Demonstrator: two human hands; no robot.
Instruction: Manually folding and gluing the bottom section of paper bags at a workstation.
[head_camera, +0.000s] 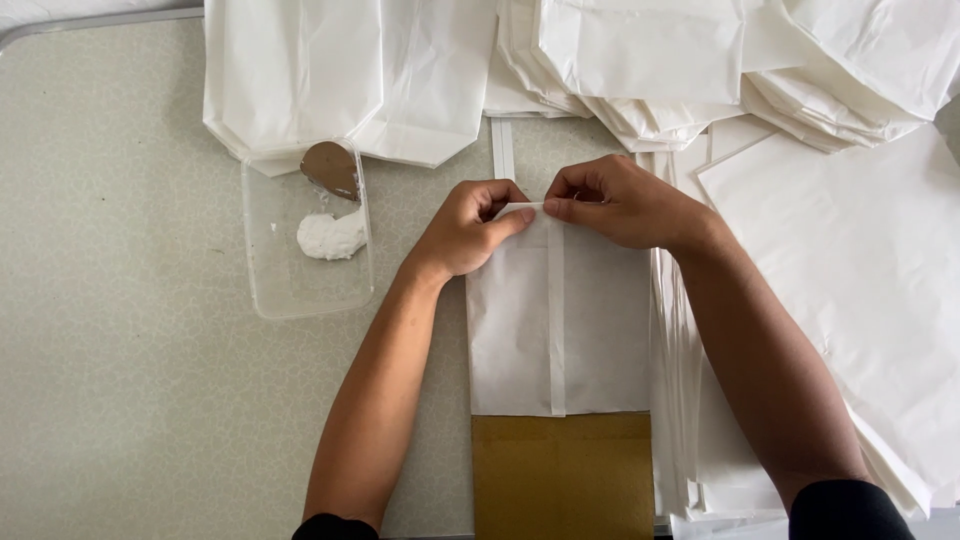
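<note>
A white paper bag with a glued centre seam lies flat on the table, its near end over a brown cardboard sheet. My left hand and my right hand meet at the bag's far edge. The fingers of both pinch and press that edge, thumbs nearly touching at the seam.
A clear plastic tub with a lump of white paste and a brown spreader stands left of my hands. Stacks of white paper bags fill the far side, and flat white sheets are piled at the right. The speckled tabletop extends left.
</note>
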